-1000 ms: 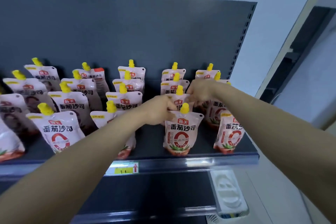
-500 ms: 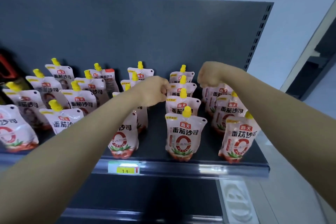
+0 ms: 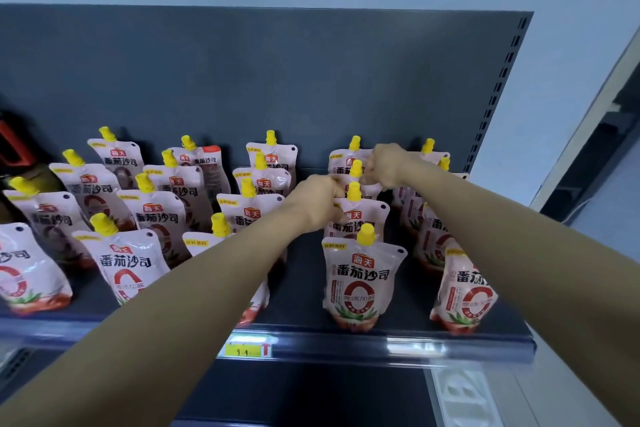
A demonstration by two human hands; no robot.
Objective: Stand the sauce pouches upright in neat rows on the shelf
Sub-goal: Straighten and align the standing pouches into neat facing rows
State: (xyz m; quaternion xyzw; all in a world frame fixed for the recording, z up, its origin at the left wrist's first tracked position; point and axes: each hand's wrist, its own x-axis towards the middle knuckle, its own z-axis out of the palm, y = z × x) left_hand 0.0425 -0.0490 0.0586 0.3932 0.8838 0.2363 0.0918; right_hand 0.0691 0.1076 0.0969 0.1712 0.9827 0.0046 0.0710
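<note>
Several pink sauce pouches with yellow caps stand in rows on a dark shelf. In the column right of centre, the front pouch stands upright at the edge, with a second pouch behind it. Behind that is a third pouch, which both hands hold by its top. My left hand pinches its upper left corner. My right hand pinches its upper right corner beside the cap. My arms hide parts of the middle column and the right column.
The dark back panel rises behind the rows. The right column's front pouch stands near the shelf's right end. Pouches on the left lean unevenly. A yellow price tag sits on the front rail. A dark red object shows at far left.
Both hands dropped from above the rows onto the top of the third pouch in the column right of centre, closing in from either side. The view shifted slightly.
</note>
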